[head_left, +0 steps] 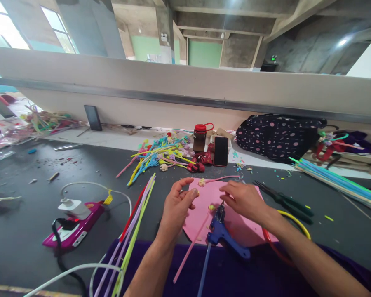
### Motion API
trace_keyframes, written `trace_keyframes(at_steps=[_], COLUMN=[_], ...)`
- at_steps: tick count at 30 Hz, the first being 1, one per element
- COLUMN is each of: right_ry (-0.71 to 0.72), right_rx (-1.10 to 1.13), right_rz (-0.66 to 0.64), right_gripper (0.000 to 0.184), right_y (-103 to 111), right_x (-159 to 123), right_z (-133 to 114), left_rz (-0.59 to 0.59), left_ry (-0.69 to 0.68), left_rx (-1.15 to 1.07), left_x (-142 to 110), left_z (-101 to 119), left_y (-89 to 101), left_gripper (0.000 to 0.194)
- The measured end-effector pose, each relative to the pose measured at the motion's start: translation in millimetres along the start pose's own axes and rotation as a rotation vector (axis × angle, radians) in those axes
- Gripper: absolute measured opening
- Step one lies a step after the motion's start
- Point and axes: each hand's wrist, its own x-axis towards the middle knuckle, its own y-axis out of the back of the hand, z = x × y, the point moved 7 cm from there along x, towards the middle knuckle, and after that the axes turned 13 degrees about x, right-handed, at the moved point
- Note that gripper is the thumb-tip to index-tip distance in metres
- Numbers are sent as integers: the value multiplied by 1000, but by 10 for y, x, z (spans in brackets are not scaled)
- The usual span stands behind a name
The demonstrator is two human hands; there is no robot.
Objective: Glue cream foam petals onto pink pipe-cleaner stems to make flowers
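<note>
Purple cloth (230, 278) lies nearest, with the glue stick (204, 268) over it, running up into the back of the blue glue gun (219, 232). The gun rests on the pink sheet (243, 231), nozzle away from me. My left hand (177, 206) is closed in a pinch, with the yellow bit (198, 194) at the thumb tip, above the sheet's left part. My right hand (245, 201) is bent, thumb and forefinger close together by the nozzle; whether they pinch anything, I cannot tell. Between my hands, the near stem (191, 246) lies aslant just left of the gun, its yellow-tipped end beside the nozzle. The far stem (222, 178) lies across the sheet's far edge, beyond both grips. Pliers (287, 204) lie right of the sheet. Loose stems (139, 218) and a power strip (91, 225) are at left. Beyond stand the phone (220, 151) and bottle (199, 140), right of a colourful pile (163, 152).
</note>
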Motion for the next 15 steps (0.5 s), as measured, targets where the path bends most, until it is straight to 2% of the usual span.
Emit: trace_keyframes(at_steps=[4, 7, 9, 11, 15], right_ry=[45, -19, -75, -123, -173], right_rx=[120, 165, 182, 191, 204], right_rz=[3, -13, -14, -19, -43], right_gripper=[15, 17, 24, 33, 39], right_y=[-89, -185, -223, -251, -303], right_x=[-530, -768, -833, -849, -855], right_z=[-186, -256, -284, -299, -286], left_rz=[-19, -3, 8, -37, -151], left_ry=[-17, -76, -140, -189, -201], left_rx=[12, 142, 383, 695, 1176], left_x=[8, 20, 15, -5, -48], left_z=[4, 10, 25, 15, -95], left_y=[-37, -57, -95, -192, -377], left_gripper=[44, 37, 27, 18, 23])
